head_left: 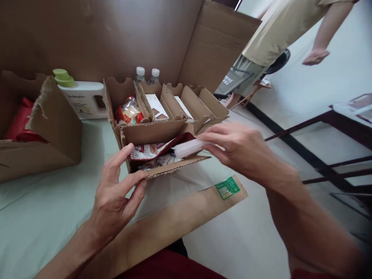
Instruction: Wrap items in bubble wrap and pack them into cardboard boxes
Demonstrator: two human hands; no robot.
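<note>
In front of me is a long, narrow cardboard box point(165, 168) with shiny printed packets point(151, 151) inside, dark red and white. My left hand point(116, 190) grips the box's near left corner, index finger at the left end and thumb on the front edge. Between the thumb and fingers of my right hand point(238, 149) is a whitish, soft-looking wrapped packet point(188, 148). It lies low over the right part of the same box, its far end against the printed packets. What is wrapped in it cannot be made out.
Behind stand cardboard compartments point(188, 100) holding a red-and-clear food packet point(129, 110) and white cards point(157, 106). Two clear bottles point(140, 73), a green-capped white jug point(84, 99) and another box point(58, 124) are nearby. A person point(279, 31) stands at right, beyond a dark metal frame point(302, 122).
</note>
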